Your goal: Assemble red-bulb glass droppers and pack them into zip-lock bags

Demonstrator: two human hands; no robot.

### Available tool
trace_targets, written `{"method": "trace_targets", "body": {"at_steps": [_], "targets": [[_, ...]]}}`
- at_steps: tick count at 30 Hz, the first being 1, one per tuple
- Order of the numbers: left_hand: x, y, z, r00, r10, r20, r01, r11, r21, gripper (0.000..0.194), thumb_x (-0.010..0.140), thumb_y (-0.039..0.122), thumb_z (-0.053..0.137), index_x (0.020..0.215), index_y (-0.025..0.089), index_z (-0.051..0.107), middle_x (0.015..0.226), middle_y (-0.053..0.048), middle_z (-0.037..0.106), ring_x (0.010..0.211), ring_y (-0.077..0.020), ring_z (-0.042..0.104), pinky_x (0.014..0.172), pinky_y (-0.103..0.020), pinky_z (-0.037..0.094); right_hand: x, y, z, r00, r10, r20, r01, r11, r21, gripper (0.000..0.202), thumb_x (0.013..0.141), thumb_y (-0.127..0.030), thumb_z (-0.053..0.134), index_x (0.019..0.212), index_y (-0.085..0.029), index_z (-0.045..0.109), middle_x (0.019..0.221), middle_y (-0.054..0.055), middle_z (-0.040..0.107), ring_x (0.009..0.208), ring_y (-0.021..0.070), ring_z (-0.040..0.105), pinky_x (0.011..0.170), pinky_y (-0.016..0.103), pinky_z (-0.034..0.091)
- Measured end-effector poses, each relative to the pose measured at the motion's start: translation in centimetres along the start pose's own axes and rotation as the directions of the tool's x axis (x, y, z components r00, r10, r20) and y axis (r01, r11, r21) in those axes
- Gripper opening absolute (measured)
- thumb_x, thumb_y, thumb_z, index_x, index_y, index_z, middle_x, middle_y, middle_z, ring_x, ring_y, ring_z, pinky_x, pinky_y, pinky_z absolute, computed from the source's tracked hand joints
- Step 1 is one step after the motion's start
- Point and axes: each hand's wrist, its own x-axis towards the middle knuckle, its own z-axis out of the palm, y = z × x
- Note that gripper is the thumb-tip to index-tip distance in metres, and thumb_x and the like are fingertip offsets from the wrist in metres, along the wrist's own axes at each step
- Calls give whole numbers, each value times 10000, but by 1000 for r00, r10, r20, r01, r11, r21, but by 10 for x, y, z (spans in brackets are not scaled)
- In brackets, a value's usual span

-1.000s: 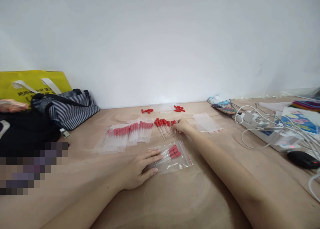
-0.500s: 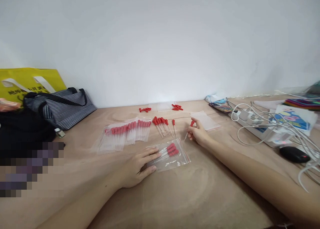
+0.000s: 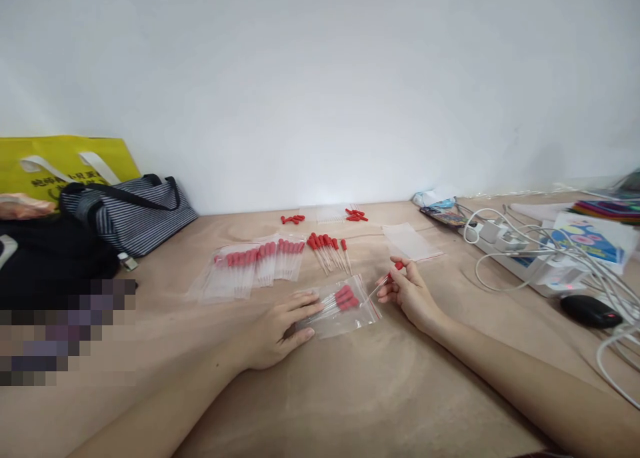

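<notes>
A clear zip bag (image 3: pixel 340 325) lies in front of me, with several red-bulbed droppers (image 3: pixel 347 298) inside. My left hand (image 3: pixel 283 328) rests flat on the bag's left end, fingers stretched out and thumb apart. Pinched in my right hand (image 3: pixel 413 295) is a single dropper (image 3: pixel 399 266). Its thin tube slants down to the left, with the tip close to the bag's right end; I cannot tell whether it is inside the opening. Just beyond the bag is a fan of loose droppers (image 3: pixel 327 248).
Filled bags of droppers (image 3: pixel 250 265) overlap at left. Red bulbs lie in two groups (image 3: pixel 293 219) (image 3: pixel 357 215) near the wall. Flat bags (image 3: pixel 410 240) lie beyond my right hand. A power strip (image 3: pixel 530 271), cables and a black mouse (image 3: pixel 590 311) are at right; a striped bag (image 3: pixel 145 215) stands left.
My right hand has moved from beside the loose droppers toward me, bringing the dropper to the bag's right end. My left hand stays on the bag.
</notes>
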Motion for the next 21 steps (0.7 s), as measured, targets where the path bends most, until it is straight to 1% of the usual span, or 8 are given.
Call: {"method": "trace_targets", "body": {"at_steps": [4,6,8,12,15,17,19,21], "targets": [[0,1,0,1000,-12,-4,12,1000,-6,410,868,331,408,1275,299,370,1360,-14,350,1245,-210,303,1013,-416,281,-6,0,-4,992,72,108,-78,995,60,343,712,-470,534,916,-223,412,671,-2,596,591,134,607,576,290,501],[-1,1,1,1000,-13,-12,13,1000,-16,409,864,336,415,1270,308,375,1354,-9,359,1239,-217,312,1008,-420,285,-7,-1,-8,981,90,173,-90,996,-7,330,670,-444,605,857,-196,492,696,12,607,612,129,602,608,288,500],[-1,0,1,1000,-13,-20,13,1000,-28,409,863,340,419,1269,318,374,1352,-4,363,1236,-220,319,1006,-420,288,-7,-3,-12,957,112,266,-70,985,-160,333,621,-416,666,819,-167,566,654,4,600,554,106,566,557,258,487],[-2,1,1,1000,-21,-17,21,999,-34,413,859,340,426,1268,317,377,1353,-10,361,1230,-221,328,1003,-420,292,-4,-10,-16,867,189,462,44,893,-448,341,620,-421,665,839,-160,651,530,-35,528,403,51,416,375,179,364],[-1,2,0,1000,-21,-3,21,1000,-12,406,857,338,424,1260,304,393,1345,-16,373,1231,-218,326,1004,-418,291,-2,-15,-16,782,165,601,176,866,-467,314,690,-419,602,880,-178,670,669,-6,564,426,32,384,374,161,320],[-1,3,0,1000,-25,2,25,1000,3,407,856,342,424,1260,302,394,1341,-16,379,1231,-217,327,1006,-418,288,-1,-16,-14,738,155,657,224,862,-454,309,723,-418,567,890,-180,673,737,7,577,443,29,368,384,159,296],[-1,3,0,999,-35,-1,35,999,9,417,853,350,427,1266,304,384,1339,-16,382,1228,-219,330,1005,-418,289,2,-15,-14,732,168,660,212,865,-455,320,717,-429,568,874,-171,675,716,6,587,443,32,351,390,163,276],[-1,3,0,999,-43,-10,43,999,5,426,851,358,429,1270,304,376,1337,-19,385,1224,-221,336,1002,-418,293,3,-11,-13,755,185,629,170,871,-460,332,679,-442,603,828,-154,674,638,-6,579,442,38,350,398,166,268]]}}
